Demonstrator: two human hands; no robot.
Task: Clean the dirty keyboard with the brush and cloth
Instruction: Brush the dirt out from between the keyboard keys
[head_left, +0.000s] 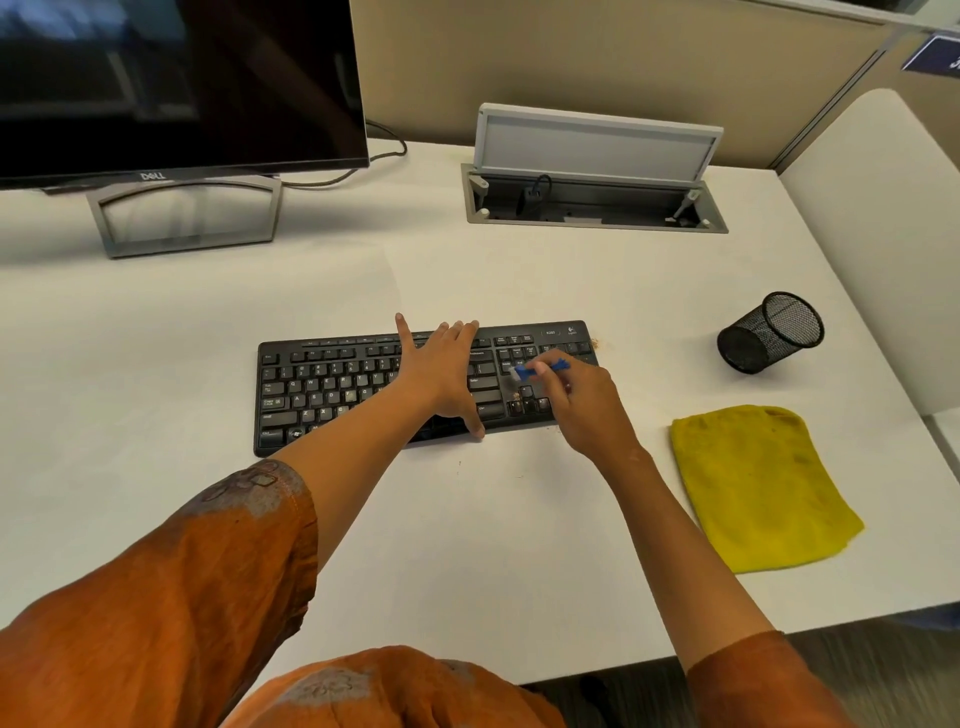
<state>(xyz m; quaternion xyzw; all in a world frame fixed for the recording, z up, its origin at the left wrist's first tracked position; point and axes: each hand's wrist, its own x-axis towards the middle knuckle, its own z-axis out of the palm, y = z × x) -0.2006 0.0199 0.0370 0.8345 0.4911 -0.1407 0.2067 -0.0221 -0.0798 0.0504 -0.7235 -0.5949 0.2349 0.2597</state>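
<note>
A black keyboard (332, 384) lies in the middle of the white desk (467, 545). My left hand (441, 374) rests flat on its centre with the fingers spread, pressing it down. My right hand (582, 405) hovers over the keyboard's right end and pinches a small blue brush (540, 368), whose pale bristles touch the keys near the navigation block. Brown crumbs sit on the arrow keys and beside the keyboard's top right corner (595, 343). A yellow cloth (758, 488) lies flat on the desk to the right, untouched.
A black mesh pen cup (769, 332) lies tipped at the right, beyond the cloth. A dark monitor (176, 83) on a grey stand occupies the back left. An open cable box (592, 202) with a raised lid is set into the desk at the back.
</note>
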